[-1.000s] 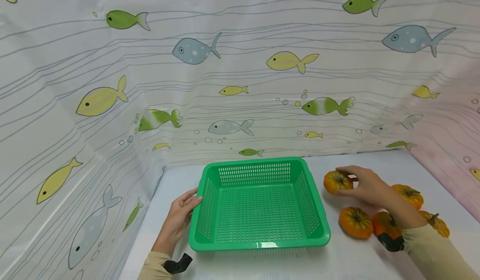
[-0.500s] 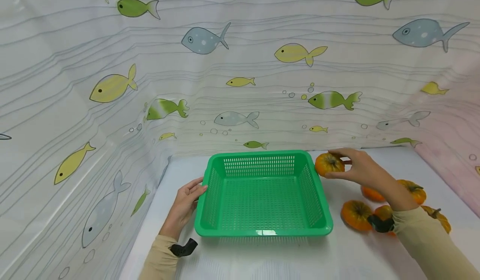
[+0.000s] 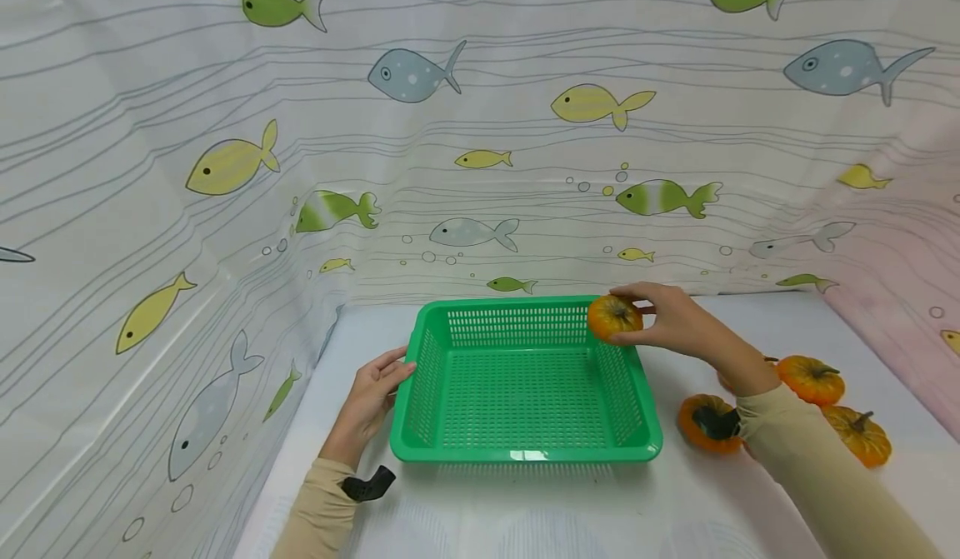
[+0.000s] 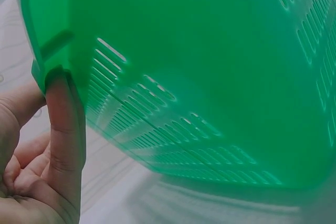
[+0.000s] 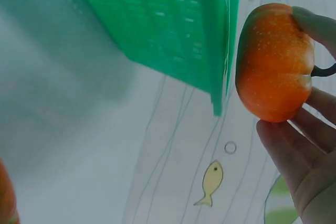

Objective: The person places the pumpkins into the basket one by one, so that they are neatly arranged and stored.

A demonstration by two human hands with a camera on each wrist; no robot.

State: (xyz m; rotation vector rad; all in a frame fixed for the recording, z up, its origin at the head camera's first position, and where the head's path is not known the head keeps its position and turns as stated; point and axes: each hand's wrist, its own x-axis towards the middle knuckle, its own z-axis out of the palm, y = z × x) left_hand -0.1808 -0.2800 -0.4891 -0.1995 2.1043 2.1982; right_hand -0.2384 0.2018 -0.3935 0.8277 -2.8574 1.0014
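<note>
A green plastic basket with slotted sides stands on the white table, and its inside shows bare mesh in the head view. My left hand pinches the basket's left rim; in the left wrist view the thumb and fingers lie either side of that rim. A small orange pumpkin is gripped between the thumb and fingers of my right hand, over the basket's far right corner. The right wrist view shows the pumpkin just above the rim, its dark stem toward the palm.
Several more small pumpkins lie on the table right of the basket, among them one at the front, one behind and one at far right. My right forearm partly covers the group. A fish-printed sheet hangs behind.
My right hand has carried the pumpkin up and left, from beside the basket to over its far right corner. The left hand keeps its hold on the rim. The head view has shifted slightly.
</note>
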